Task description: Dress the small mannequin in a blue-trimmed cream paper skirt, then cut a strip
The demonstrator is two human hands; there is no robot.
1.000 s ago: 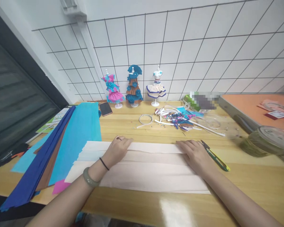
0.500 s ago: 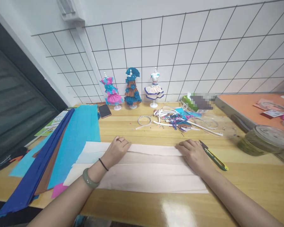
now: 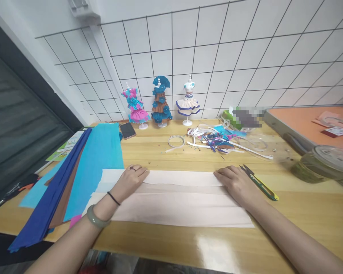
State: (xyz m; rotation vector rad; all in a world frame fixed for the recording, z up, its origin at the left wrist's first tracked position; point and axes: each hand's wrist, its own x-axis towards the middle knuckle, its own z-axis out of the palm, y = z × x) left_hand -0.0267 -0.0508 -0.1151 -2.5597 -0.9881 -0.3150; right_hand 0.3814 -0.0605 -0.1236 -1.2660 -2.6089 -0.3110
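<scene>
1. The left hand [image 3: 130, 179] lies palm down on the pale paper [image 3: 183, 207], fingers loosely together and a little bent, their tips at the paper's far fold. It pinches nothing.
2. The right hand [image 3: 238, 183] lies flat in the same way at the paper's right end, fingers pointing to about 10 o'clock. It presses the folded layers down and grips nothing.
3. The pale paper is a long folded strip lying crosswise on the counter [image 3: 303, 217], straight in front of the person. Several layers show as stepped edges, and both hands rest on its far half, well apart.
4. A ring [image 3: 133, 169] sits on a left finger, and on that wrist are a thin black band [image 3: 113, 198] and a greenish bangle [image 3: 93, 217].
5. A craft knife [image 3: 260, 183] lies on the counter just beside the right hand at its 3 o'clock. I cannot tell whether they touch.
6. At 9 o'clock from the paper lie long sheets – a turquoise sheet [image 3: 103, 152] touching the paper's left end, then a dark blue sheet [image 3: 54, 194] with brown between them.
7. At 12 o'clock, against the wire grid [image 3: 217, 57], three small dress forms stand upright in a row – a pink one [image 3: 135, 108], a blue-and-brown one [image 3: 160, 102] and a white one [image 3: 188, 102].
8. A phone [image 3: 127, 130] lies at 11 o'clock, and a tape ring [image 3: 176, 141] and a heap of paper strips [image 3: 214, 139] lie at 12 to 1 o'clock.
9. A clear round lid [image 3: 322, 163] sits at 2 o'clock, near the counter's right edge.
</scene>
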